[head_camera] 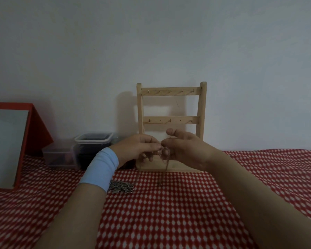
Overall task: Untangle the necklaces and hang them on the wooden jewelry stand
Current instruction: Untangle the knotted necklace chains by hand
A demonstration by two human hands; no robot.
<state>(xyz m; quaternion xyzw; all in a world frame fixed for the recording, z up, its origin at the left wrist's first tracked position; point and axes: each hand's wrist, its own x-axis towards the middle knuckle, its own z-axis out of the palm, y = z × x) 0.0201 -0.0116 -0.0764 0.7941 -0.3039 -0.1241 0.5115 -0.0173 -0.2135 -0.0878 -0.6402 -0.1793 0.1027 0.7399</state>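
A wooden jewelry stand (171, 92) with two hook rails stands against the wall; its hooks are bare. In front of its base, my left hand (138, 148) and my right hand (187, 150) meet, both pinching a thin tangled necklace (164, 153). One strand of it hangs down toward the cloth. A light blue band wraps my left wrist. A heap of silver chain necklaces (122, 187) lies on the red-and-white cloth just right of my left forearm.
Clear plastic boxes (93, 141) sit left of the stand by the wall. A red-framed mirror (9, 141) leans at the far left. The red patterned cloth (169, 212) covers the whole surface between my forearms.
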